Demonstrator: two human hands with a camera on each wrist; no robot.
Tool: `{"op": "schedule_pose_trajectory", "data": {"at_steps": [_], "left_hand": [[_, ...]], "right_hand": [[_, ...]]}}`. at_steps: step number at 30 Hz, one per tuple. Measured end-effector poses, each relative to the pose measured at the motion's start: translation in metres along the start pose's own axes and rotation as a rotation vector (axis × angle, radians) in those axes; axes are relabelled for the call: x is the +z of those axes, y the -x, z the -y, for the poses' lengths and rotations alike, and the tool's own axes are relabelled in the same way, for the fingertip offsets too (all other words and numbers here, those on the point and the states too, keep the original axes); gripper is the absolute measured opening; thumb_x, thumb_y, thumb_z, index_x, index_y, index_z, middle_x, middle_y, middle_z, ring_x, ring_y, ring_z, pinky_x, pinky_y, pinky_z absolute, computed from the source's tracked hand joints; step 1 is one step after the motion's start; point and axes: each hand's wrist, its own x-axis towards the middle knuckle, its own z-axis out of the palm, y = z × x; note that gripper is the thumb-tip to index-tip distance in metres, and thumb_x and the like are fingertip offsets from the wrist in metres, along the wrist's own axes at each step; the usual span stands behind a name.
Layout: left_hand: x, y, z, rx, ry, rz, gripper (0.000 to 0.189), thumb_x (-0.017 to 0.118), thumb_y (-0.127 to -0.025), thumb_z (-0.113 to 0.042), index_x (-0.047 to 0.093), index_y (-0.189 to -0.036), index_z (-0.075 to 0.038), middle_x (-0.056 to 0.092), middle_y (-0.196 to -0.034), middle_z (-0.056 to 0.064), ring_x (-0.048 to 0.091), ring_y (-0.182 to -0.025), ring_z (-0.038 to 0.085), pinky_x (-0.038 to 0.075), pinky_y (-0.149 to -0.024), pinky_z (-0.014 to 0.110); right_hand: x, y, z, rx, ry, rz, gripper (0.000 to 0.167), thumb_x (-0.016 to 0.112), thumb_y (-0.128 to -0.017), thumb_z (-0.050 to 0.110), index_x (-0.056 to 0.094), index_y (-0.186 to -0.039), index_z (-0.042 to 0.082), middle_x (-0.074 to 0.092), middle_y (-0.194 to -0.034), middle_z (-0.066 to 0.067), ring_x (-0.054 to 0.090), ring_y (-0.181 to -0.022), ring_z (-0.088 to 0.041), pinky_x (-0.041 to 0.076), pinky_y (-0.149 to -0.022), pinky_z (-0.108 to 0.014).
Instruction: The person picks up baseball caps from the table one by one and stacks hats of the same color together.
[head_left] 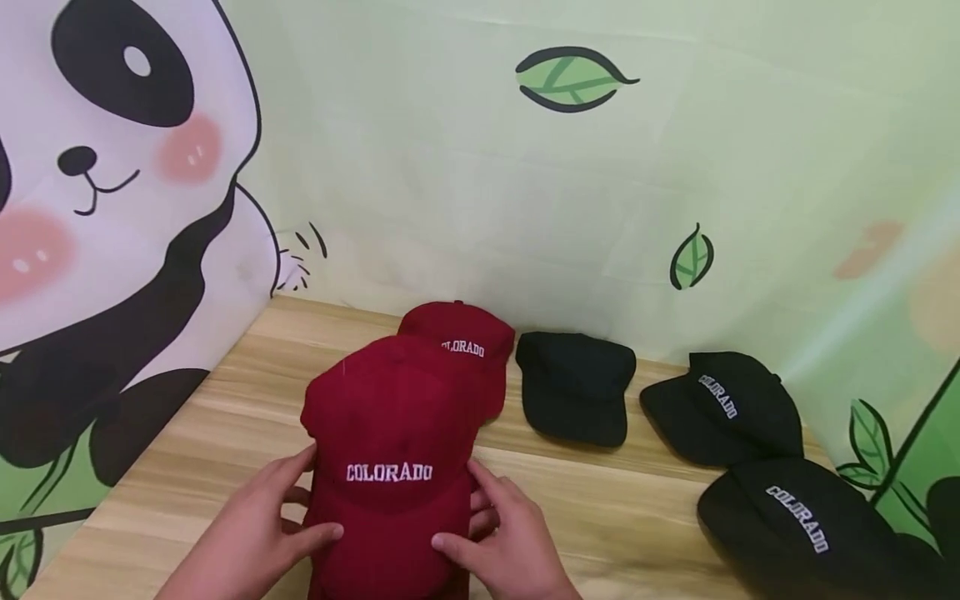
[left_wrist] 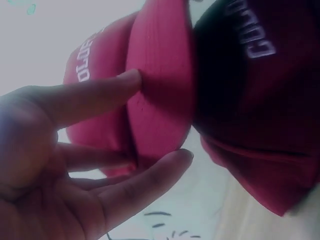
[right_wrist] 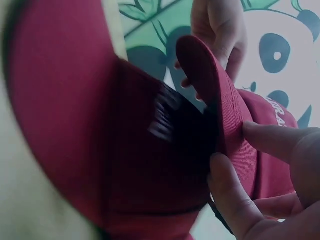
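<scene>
In the head view a dark red cap [head_left: 390, 408], lettered COLORADO in white, is held up with its brim toward me. My left hand [head_left: 262, 521] pinches the brim's left edge, thumb on top and fingers beneath. The opposite edge is pinched the same way by my right hand [head_left: 517, 529]. Close below the held cap is another red cap, mostly hidden from above; the left wrist view shows its lettered front [left_wrist: 270, 95], and the right wrist view its brim [right_wrist: 60, 105]. Both wrist views show the thumb pressed on the held brim.
Behind stands a red COLORADO cap [head_left: 480, 342], partly covered by the held one. To its right are a black cap [head_left: 573, 387], a lettered black cap [head_left: 731, 417] and a nearer black cap [head_left: 810, 525]. The wooden table [head_left: 217, 442] meets a panda-printed backdrop [head_left: 420, 167].
</scene>
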Motion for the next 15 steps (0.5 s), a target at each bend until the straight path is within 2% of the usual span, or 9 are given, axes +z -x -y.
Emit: {"op": "schedule_pose_trajectory", "data": {"at_steps": [4, 9, 13, 15], "left_hand": [[0.007, 0.007, 0.014, 0.022, 0.063, 0.042, 0.099, 0.086, -0.07, -0.032, 0.033, -0.146, 0.001, 0.05, -0.134, 0.019, 0.062, -0.099, 0.016, 0.058, -0.07, 0.029], [0.017, 0.013, 0.029, 0.012, 0.108, 0.075, 0.098, 0.086, -0.07, -0.028, 0.032, -0.146, 0.005, 0.05, -0.133, 0.018, 0.061, -0.097, 0.016, 0.058, -0.069, 0.028], [0.026, 0.013, 0.038, -0.002, 0.116, 0.093, 0.1, 0.085, -0.071, -0.03, 0.031, -0.145, 0.008, 0.049, -0.133, 0.02, 0.061, -0.097, 0.017, 0.058, -0.068, 0.028], [0.03, 0.013, 0.043, 0.0, 0.131, 0.105, 0.102, 0.085, -0.07, -0.031, 0.03, -0.145, 0.008, 0.049, -0.133, 0.021, 0.061, -0.097, 0.017, 0.058, -0.068, 0.027]], "right_hand": [[0.012, 0.015, -0.013, 0.076, -0.107, 0.023, 0.084, 0.083, -0.077, 0.026, 0.041, -0.146, 0.006, 0.059, -0.098, -0.005, 0.065, -0.079, -0.008, 0.057, -0.07, -0.026], [0.025, 0.029, -0.024, 0.144, -0.198, 0.003, 0.087, 0.085, -0.074, 0.03, 0.043, -0.144, 0.001, 0.058, -0.094, -0.004, 0.066, -0.077, -0.009, 0.057, -0.067, -0.025], [0.03, 0.033, -0.033, 0.106, -0.216, -0.018, 0.084, 0.084, -0.075, 0.026, 0.043, -0.142, -0.003, 0.058, -0.094, -0.005, 0.067, -0.073, -0.007, 0.055, -0.066, -0.02], [0.03, 0.034, -0.039, 0.064, -0.178, -0.023, 0.081, 0.083, -0.076, 0.023, 0.044, -0.141, -0.005, 0.058, -0.094, -0.004, 0.066, -0.072, -0.003, 0.053, -0.067, -0.018]]}}
